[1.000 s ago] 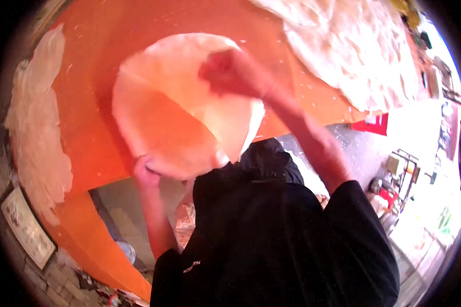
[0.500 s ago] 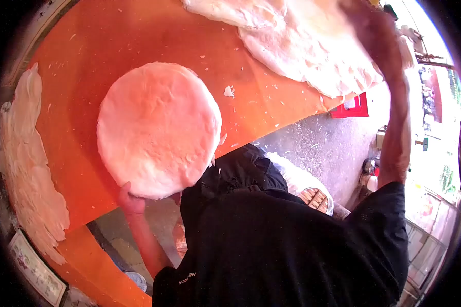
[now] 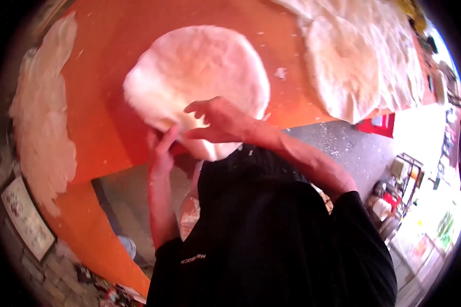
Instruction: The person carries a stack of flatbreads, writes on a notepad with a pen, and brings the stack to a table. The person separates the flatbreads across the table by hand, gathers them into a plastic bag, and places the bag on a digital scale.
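A round, soft white pad (image 3: 205, 61) lies on the orange tabletop, with its near edge sagging over the table's front side. Its exact material I cannot make out. My left hand (image 3: 161, 153) grips the near-left edge, thumb on top and the other fingers partly hidden beside and beneath it. Above the near part of the pad, my right hand (image 3: 220, 122) is open, its fingers apart and slightly bent, close to the left thumb. Whether it touches the pad surface I cannot tell.
More white sheets (image 3: 343, 66) are spread at the table's right end. A long white strip (image 3: 43, 112) lies along the left edge. Small white flakes dot the orange table (image 3: 102, 36). Past the table, a red crate (image 3: 376, 126) stands on the floor.
My right hand has come down from above the sheets at the right to the pad's near side. The pad's near edge now bends and droops. The view has shifted.
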A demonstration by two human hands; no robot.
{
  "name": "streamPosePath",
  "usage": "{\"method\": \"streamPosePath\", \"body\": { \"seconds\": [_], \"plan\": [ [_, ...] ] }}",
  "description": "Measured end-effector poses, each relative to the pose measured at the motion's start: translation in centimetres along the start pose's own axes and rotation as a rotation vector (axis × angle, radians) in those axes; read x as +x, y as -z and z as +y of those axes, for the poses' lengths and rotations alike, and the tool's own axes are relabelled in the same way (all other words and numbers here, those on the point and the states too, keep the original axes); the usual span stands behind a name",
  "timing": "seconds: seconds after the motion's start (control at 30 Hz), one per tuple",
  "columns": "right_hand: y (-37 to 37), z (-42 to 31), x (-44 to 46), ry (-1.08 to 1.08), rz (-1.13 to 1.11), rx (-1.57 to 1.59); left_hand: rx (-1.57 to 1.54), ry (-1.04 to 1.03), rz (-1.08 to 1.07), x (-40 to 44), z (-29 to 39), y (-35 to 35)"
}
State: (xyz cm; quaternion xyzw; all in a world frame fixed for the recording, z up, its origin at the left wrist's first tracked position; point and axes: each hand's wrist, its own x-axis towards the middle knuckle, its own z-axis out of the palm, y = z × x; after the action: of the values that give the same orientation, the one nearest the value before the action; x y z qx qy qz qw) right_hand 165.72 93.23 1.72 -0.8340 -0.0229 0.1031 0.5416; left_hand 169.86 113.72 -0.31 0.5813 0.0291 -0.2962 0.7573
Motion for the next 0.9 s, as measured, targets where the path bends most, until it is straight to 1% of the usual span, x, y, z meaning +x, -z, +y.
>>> {"method": "streamPosePath", "body": {
  "seconds": [0.07,0.13,0.17,0.2,0.23,0.27,0.33,0.4,0.47,0.6,0.67,0.7,0.73,0.77,0.8,0.83,0.87,0.9],
  "plan": [
    [-0.2,0.2,0.5,-0.087,-0.093,0.172,0.007,0.053,0.012,-0.3,0.6,-0.4],
    [0.6,-0.1,0.1,-0.273,-0.068,0.392,-0.054,-0.019,0.028,-0.6,0.8,-1.3],
    [0.3,-0.3,0.2,-0.268,-0.083,0.393,-0.05,-0.046,0.022,-0.5,0.8,-1.3],
    [0.0,-0.5,0.2,-0.231,-0.054,0.29,-0.05,-0.05,0.034,-0.6,0.6,-1.1],
    [-0.3,-0.7,0.3,-0.192,-0.022,0.189,-0.048,0.013,0.088,-0.7,0.3,-0.9],
    [-0.7,-0.9,0.5,-0.187,-0.031,0.193,-0.045,0.078,0.141,-0.7,0.2,-0.8],
    [-1.2,-1.4,1.0,-0.174,-0.044,0.174,-0.053,0.09,0.162,-0.8,0.5,-1.1],
    [-0.4,-0.5,1.2,-0.242,-0.098,0.294,-0.049,-0.005,0.145,-0.7,0.9,-1.7],
    [0.4,0.1,1.4,-0.382,-0.19,0.56,-0.055,-0.014,0.158,-0.9,0.9,-1.9],
    [-0.3,1.1,1.9,-0.334,-0.274,0.685,0.054,-0.051,0.161,-0.6,0.4,-2.3],
    [-0.4,0.5,2.1,-0.342,-0.287,0.711,0.022,-0.011,0.226,-0.5,0.2,-2.4],
    [-0.5,1.0,2.0,-0.344,-0.295,0.718,0.037,0.003,0.216,-0.5,0.2,-2.2],
    [-0.3,2.0,2.1,-0.395,-0.229,0.804,0.038,0.005,0.222,-0.6,0.2,-2.2],
    [-0.3,2.7,2.2,-0.443,-0.16,0.887,-0.027,0.007,0.255,-0.6,0.1,-2.3],
    [-0.3,3.0,2.3,-0.443,-0.166,0.887,-0.092,0.01,0.288,-0.6,0.0,-2.3],
    [-0.3,3.2,2.3,-0.344,-0.054,0.644,-0.087,-0.04,0.315,-0.5,-0.6,-2.2],
    [-0.2,3.3,2.5,-0.243,0.058,0.4,-0.088,-0.042,0.317,-0.5,-0.8,-2.2],
    [-0.8,2.1,2.4,-0.207,0.108,0.328,-0.068,-0.05,0.354,-0.6,-0.8,-2.3]
  ]
}}
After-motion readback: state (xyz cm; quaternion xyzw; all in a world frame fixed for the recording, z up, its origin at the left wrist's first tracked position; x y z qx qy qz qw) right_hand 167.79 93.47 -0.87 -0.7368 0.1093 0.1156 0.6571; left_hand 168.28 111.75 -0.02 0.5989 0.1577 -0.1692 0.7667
